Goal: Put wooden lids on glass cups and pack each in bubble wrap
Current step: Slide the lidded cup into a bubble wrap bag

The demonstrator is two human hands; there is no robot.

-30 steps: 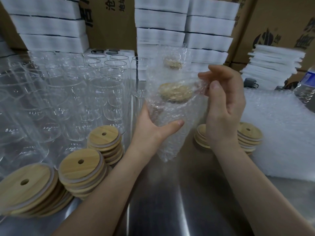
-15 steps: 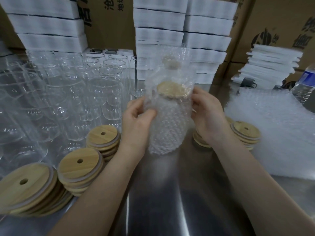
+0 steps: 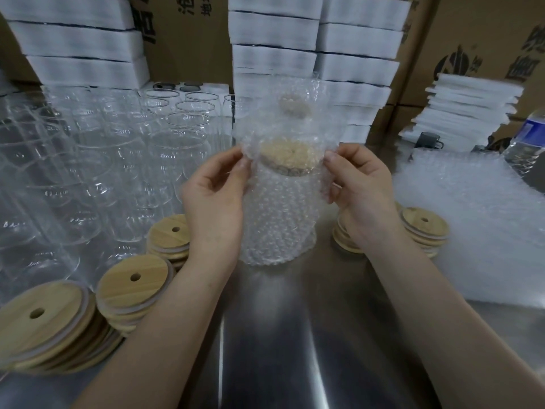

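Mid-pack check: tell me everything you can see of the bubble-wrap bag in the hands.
The bubble-wrap bag is clear, bubbled plastic, standing upright with its base apparently resting on the steel table. Inside is a glass cup closed by a round wooden lid, both seen through the wrap. The bag's top rises loose and unfolded above the lid. The left hand pinches its left edge and the right hand its right edge, both at lid height.
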